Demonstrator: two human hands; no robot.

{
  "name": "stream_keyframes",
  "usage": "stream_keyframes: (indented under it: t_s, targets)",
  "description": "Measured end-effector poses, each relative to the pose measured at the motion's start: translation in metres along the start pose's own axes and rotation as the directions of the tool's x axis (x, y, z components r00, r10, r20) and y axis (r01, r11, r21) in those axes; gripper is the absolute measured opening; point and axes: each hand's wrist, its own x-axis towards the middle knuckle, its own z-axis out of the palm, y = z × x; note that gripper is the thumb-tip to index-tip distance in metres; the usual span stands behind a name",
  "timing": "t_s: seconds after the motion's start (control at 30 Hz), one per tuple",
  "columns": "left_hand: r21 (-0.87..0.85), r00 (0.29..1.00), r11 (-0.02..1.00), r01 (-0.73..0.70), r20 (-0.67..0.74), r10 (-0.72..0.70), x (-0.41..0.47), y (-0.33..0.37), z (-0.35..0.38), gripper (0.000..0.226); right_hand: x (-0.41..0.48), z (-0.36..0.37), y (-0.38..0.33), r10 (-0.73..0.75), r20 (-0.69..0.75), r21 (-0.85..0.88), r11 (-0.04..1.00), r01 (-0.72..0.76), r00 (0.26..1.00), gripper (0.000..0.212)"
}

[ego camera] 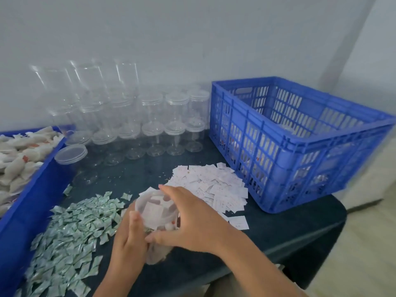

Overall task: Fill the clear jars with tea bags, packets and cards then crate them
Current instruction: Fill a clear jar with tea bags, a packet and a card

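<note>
Centrally, the right hand point(190, 221) has its fingers point(169, 191) spread and curved over the lid point(151, 207) of a clear jar point(162, 227), the thumb set against the jar's near wall below the lid. The left hand point(128, 243) lies on the jar's left side with fingers pressed together and pointing up the wall, and the palm cups the lower body; its thumb is hidden. The jar stands tilted toward the camera at the near middle of the dark table point(278, 232). Pale contents with red flecks show through its wall.

Just right of the jar lies a heap of white cards point(214, 185), a few strays at its near edge. Just left lies a wider heap of silvery-green packets point(70, 230). Beyond the packets, at the left edge, a blue tray point(32, 189) holds white tea bags point(19, 155). One lidded jar point(70, 156) stands beside the tray's rim.

Along the far wall, empty jars point(154, 116) stand stacked in rows. At the right rear sits the blue slotted crate point(300, 146) — shapes show through its slots, too blurred to tell.
</note>
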Motion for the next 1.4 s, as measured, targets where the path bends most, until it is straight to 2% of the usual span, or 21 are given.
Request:
stream_keyframes:
  t_s: [0.17,0.27,0.4,0.53,0.6,0.7,0.73,0.8,0.9,1.0,1.1,1.2,1.3,1.4]
  targets:
    - [-0.043,0.964,0.979,-0.198,0.172,0.203,0.046,0.089,0.045,0.051,-0.004,-0.106,-0.029,-0.055,-0.176,-0.127,0.991,0.033,0.983,0.089]
    - [-0.125,0.918,0.943,-0.309,0.219,0.330,0.089,0.135,0.082,0.061,0.000,-0.170,-0.033,-0.069,-0.325,-0.179,0.984,0.011,0.943,0.091]
    - [-0.068,0.944,0.964,-0.257,0.194,0.265,0.150,0.168,0.144,0.080,0.019,-0.247,-0.014,-0.051,-0.478,-0.292,0.951,-0.104,0.877,0.089]
    - [0.102,0.946,0.964,-0.246,0.242,0.216,0.182,0.172,0.199,0.077,0.049,-0.319,0.014,0.060,-0.549,-0.341,0.894,-0.289,0.834,0.108]
    - [0.169,0.893,0.923,-0.345,0.362,0.268,0.180,0.163,0.219,0.054,0.069,-0.346,0.031,0.174,-0.528,-0.315,0.869,-0.382,0.832,0.104]
    - [0.145,0.741,0.817,-0.558,0.530,0.412,0.171,0.142,0.248,0.030,0.105,-0.375,0.065,0.328,-0.472,-0.353,0.780,-0.516,0.819,0.088]
    - [0.128,0.693,0.778,-0.614,0.559,0.455,0.171,0.137,0.256,0.030,0.118,-0.382,0.079,0.361,-0.467,-0.385,0.739,-0.553,0.808,0.084]
    - [0.158,0.639,0.717,-0.679,0.608,0.471,0.180,0.130,0.267,0.046,0.142,-0.389,0.106,0.420,-0.456,-0.437,0.662,-0.609,0.784,0.081]
    - [0.151,0.625,0.702,-0.696,0.608,0.489,0.195,0.124,0.272,0.043,0.171,-0.392,0.142,0.465,-0.463,-0.510,0.557,-0.656,0.755,0.084]
    - [0.047,0.635,0.716,-0.697,0.505,0.584,0.196,0.120,0.275,0.036,0.196,-0.393,0.175,0.456,-0.471,-0.578,0.487,-0.654,0.755,0.089]
    - [0.025,0.630,0.701,-0.713,0.463,0.624,0.195,0.113,0.280,0.036,0.213,-0.386,0.209,0.438,-0.486,-0.612,0.447,-0.652,0.756,0.103]
    - [0.028,0.636,0.699,-0.714,0.443,0.632,0.195,0.112,0.283,0.037,0.215,-0.374,0.236,0.478,-0.533,-0.543,0.440,-0.715,0.698,0.112]
    - [0.049,0.641,0.695,-0.718,0.436,0.631,0.196,0.109,0.285,0.039,0.211,-0.364,0.257,0.609,-0.493,-0.489,0.396,-0.777,0.621,0.096]
    - [0.044,0.646,0.704,-0.709,0.442,0.622,0.196,0.105,0.288,0.039,0.203,-0.351,0.284,0.796,-0.289,-0.398,0.406,-0.823,0.532,0.060]
